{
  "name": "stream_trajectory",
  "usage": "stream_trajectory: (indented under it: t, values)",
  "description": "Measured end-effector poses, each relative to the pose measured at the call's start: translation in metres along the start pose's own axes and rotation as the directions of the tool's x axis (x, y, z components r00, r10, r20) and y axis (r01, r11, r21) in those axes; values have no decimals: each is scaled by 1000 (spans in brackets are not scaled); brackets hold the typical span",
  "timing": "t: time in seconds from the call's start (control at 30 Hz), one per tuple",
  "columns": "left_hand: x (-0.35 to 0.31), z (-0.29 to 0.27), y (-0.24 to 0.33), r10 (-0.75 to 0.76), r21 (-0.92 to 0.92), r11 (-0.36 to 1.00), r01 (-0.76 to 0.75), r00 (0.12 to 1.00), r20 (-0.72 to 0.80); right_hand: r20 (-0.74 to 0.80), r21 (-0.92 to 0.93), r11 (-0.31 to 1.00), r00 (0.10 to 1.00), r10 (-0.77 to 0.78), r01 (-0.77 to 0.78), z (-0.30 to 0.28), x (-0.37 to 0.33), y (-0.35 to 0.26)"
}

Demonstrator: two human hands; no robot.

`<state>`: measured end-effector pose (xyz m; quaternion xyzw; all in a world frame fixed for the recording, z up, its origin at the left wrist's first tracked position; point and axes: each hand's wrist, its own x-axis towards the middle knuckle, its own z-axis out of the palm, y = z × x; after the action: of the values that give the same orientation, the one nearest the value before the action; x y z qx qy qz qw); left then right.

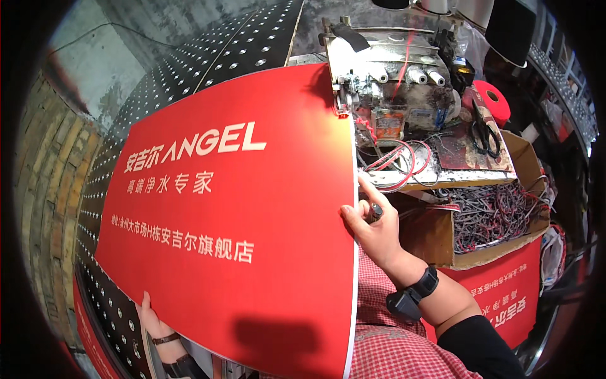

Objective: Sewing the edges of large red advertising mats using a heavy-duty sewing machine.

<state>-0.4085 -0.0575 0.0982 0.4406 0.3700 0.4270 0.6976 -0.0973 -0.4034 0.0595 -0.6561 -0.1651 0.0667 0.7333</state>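
Observation:
A large, stiff red sheet (271,189) with white printed characters stretches across the middle, its upper right corner at a dusty, oil-stained machine (398,82) that looks like a sewing machine. My right hand (375,221) grips the sheet's right edge, thumb on the printed face, index finger stretched along the edge and a dark ring-like device on one finger. At the lower left edge my left hand (153,325) holds the sheet from the side; most of its fingers are hidden underneath. A small red light spot shows on the sheet's corner beside the machine.
Black-handled scissors (485,136) lie on the machine table, near loops of red and grey cord (404,167) and a red roll (492,101). Below, a cardboard box (492,252) holds tangled cord trimmings. Another red printed sheet (499,297) lies lower right. A black studded surface (208,69) stretches behind.

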Motion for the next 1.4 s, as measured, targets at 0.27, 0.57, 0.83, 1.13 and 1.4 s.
stream_trajectory:
  t: [0.27, 0.57, 0.83, 1.13, 1.4]
  values:
    - [50, 35, -22, 106, 16, 994, -107, 993, 61, 67, -17, 999, 997, 44, -43, -3, -17, -24]
    - [114, 88, -38, 129, 37, 991, -130, 991, 17, 83, 136, 986, 992, 90, -101, -9, -31, -25]
    - [179, 130, -42, 40, -13, 999, -40, 998, 48, 45, 46, 999, 999, -11, 9, -12, -21, -34]
    - [234, 208, -61, 44, -25, 999, -43, 998, 37, -110, -295, 945, 978, -178, 138, -9, 43, -20]
    - [281, 272, -90, 110, 74, 992, -104, 991, -79, -184, -507, 831, 914, -363, 228, -12, 107, 11]
